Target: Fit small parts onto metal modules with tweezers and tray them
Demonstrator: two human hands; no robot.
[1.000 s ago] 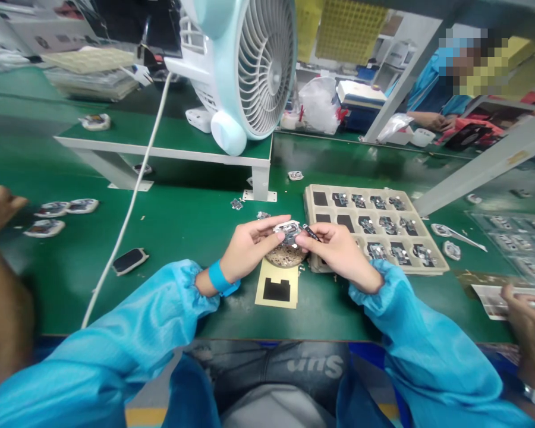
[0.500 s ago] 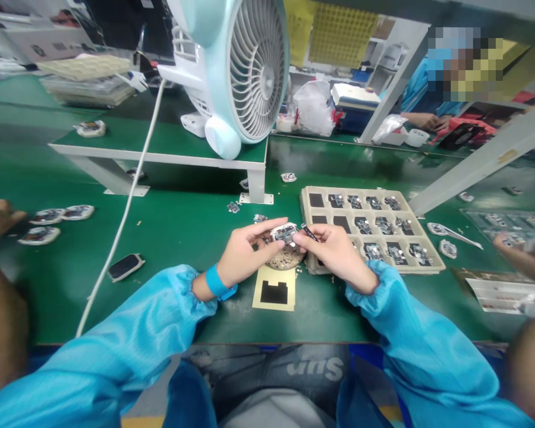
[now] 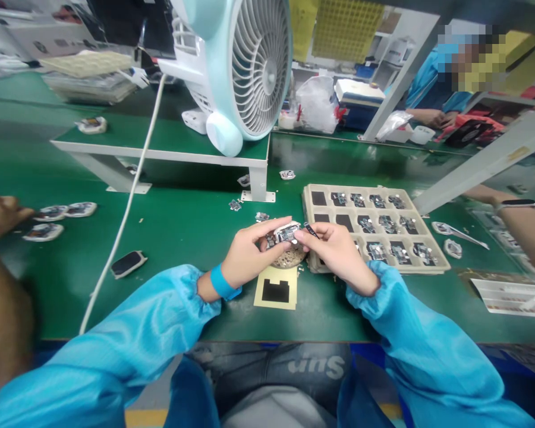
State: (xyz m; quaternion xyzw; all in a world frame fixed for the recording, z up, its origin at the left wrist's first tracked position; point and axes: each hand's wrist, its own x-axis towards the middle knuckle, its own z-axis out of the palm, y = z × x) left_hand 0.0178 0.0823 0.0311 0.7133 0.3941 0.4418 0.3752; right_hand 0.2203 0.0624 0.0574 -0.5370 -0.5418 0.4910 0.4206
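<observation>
My left hand (image 3: 248, 248) is closed around the edges of a small white-rimmed device housing (image 3: 287, 232) with a circuit board inside, thumb below and forefinger along the top. At its right side, my right hand (image 3: 341, 249) touches the housing with the thumb. A slim black piece with light marks (image 3: 311, 229) sticks up from the fingers of that hand; its exact kind is unclear. Both hands are over a round speckled pad (image 3: 290, 259). Just in front lies a yellow card (image 3: 259, 299) bearing a black cut-out sheet (image 3: 276, 291).
To the right stands a cream compartment tray (image 3: 377, 271) of circuit boards and black sheets. A fan (image 3: 261, 71) sits on a low shelf (image 3: 169, 156); a white cable (image 3: 127, 208) crosses the left. Tweezers (image 3: 466, 235) lie right. Other people's arms reach in at both sides.
The person's arm at the right has reached further forward, away from the white strip. My hands stay almost in place, the housing tilting slightly. The whole view has shifted a little.
</observation>
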